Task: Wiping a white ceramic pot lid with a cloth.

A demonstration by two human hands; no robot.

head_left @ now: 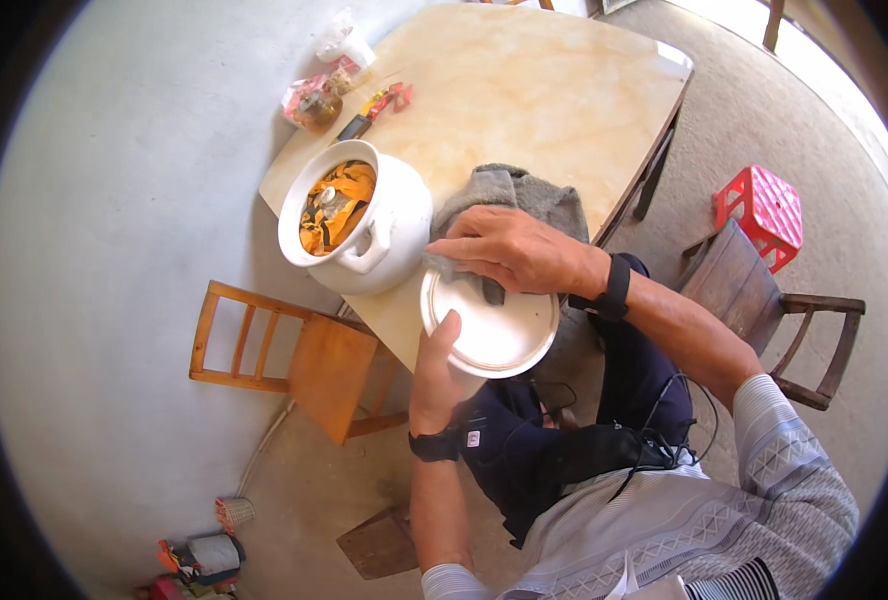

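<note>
A round white lid (499,325) is tilted in front of me, its inner side with a brownish rim line facing up. My left hand (439,375) grips it at the left edge, thumb on top. Over its far edge, my right hand (524,250) presses a grey cloth (554,205) against the lid; part of the cloth spreads on the table behind. To the left stands a white ceramic pot (394,215) with a side handle. Inside it lie orange-and-black crumpled material and a small white knob.
Beyond the pot, the marbled table (524,80) holds a jar (316,108), plastic bags (344,45) and a dark-handled item (356,125). One wooden chair (329,370) stands at left. At right are a wooden chair (729,285) and a red plastic stool (764,210).
</note>
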